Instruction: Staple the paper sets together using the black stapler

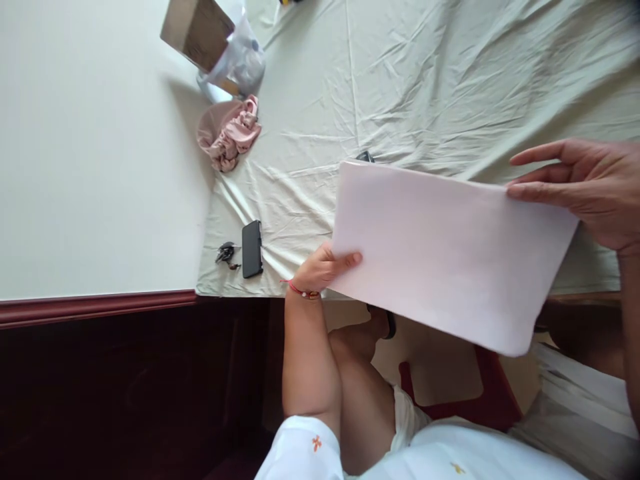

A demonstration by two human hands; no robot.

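A large white sheet (450, 253) is held up over a bed covered with a pale green bedsheet (425, 80). My left hand (323, 268) grips the sheet's near left edge, thumb on top; a red thread bracelet circles that wrist. My right hand (585, 187) holds the sheet's far right corner, its fingers long and nearly straight along the edge and the thumb hidden. The sheet is tilted and hides part of the bed and my legs.
A black phone (252, 249) and a small dark tangle (226, 253) lie at the bed's edge. Pink fabric (230, 133), a clear plastic bag (243, 60) and a cardboard box (197, 30) sit further off. A dark object (365, 157) peeks out behind the sheet. White wall (95, 147) lies to the left.
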